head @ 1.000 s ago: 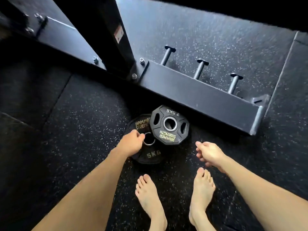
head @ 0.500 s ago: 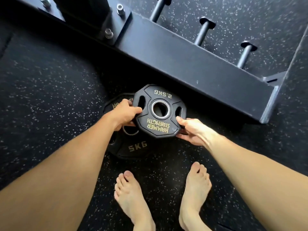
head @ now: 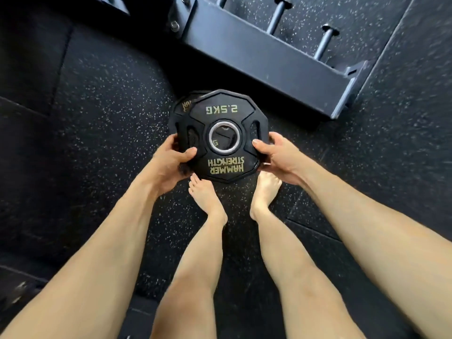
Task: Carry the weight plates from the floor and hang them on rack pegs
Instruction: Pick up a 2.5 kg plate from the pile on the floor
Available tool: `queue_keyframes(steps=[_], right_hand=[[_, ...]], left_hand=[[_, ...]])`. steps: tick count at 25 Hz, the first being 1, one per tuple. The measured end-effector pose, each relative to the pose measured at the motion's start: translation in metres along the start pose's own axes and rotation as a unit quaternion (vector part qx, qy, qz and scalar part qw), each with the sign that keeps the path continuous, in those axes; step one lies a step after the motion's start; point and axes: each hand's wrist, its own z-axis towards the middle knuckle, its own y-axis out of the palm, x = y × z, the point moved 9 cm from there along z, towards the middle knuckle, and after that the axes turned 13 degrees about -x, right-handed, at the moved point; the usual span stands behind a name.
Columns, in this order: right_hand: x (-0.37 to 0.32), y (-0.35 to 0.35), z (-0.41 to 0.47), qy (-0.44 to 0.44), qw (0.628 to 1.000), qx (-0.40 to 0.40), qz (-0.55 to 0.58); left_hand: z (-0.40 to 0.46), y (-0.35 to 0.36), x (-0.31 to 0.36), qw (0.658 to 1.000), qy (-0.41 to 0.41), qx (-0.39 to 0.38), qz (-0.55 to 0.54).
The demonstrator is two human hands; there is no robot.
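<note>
Standing barefoot on the speckled rubber floor (head: 102,123), I am clamping each grip on the 2.5 kg plate (head: 221,135), left hand (head: 168,162) and right hand (head: 278,155) curling over opposite edges. Beneath it a second plate (head: 182,106) is lying flat. Beyond, the rack beam (head: 269,59) is carrying bare pegs (head: 276,18).

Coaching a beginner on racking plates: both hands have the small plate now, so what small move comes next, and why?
Probably carry the small plate up and forward toward a bare peg. Left hand and right hand grip its opposite edges, and it hangs above the feet, so the hold should stay firm.
</note>
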Motion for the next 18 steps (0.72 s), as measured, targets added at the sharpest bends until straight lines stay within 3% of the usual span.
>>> queue_keyframes(steps=[8, 18], right_hand=[[-0.073, 0.067, -0.227, -0.069, 0.997, -0.030, -0.019], [-0.164, 0.164, -0.424, -0.210, 0.971, -0.043, -0.107]], left_hand=[[-0.214, 0.085, 0.057, 0.994, 0.080, 0.057, -0.055], [-0.433, 0.135, 0.150, 0.957, 0.283, 0.040, -0.042]])
